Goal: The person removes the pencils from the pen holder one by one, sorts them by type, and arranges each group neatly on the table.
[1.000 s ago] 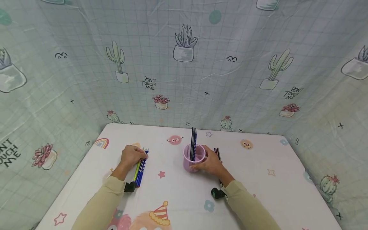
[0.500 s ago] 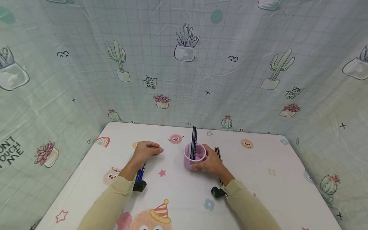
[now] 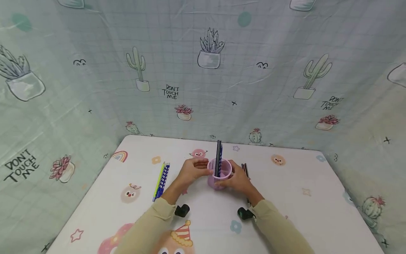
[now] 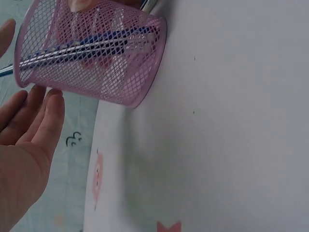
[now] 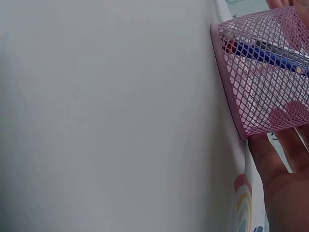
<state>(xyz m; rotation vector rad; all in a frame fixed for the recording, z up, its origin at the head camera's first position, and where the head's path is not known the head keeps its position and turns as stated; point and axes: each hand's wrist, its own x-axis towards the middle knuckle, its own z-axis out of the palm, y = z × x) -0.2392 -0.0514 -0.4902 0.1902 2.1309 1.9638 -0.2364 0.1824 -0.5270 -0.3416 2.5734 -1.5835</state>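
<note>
A pink mesh pencil cup stands upright on the table, with black and blue pencils leaning in it. My right hand grips the cup from the right side; in the right wrist view its fingers reach behind the mesh. On the opposite side is my left hand, held at the cup's left rim with extended fingers. The left wrist view has those fingers beside the mesh, the thumb apart from it. Nothing is held in the left hand.
Left of the cup, a yellow-green pencil and blue dotted pencils lie side by side on the white patterned table. Dark pencils lie to the right, partly hidden by the right hand and forearm. Patterned cloth surrounds the table.
My left hand has left the pencils on the table and moved right to the cup, uncovering them. The right hand keeps its grip on the cup. The head view has shifted slightly.
</note>
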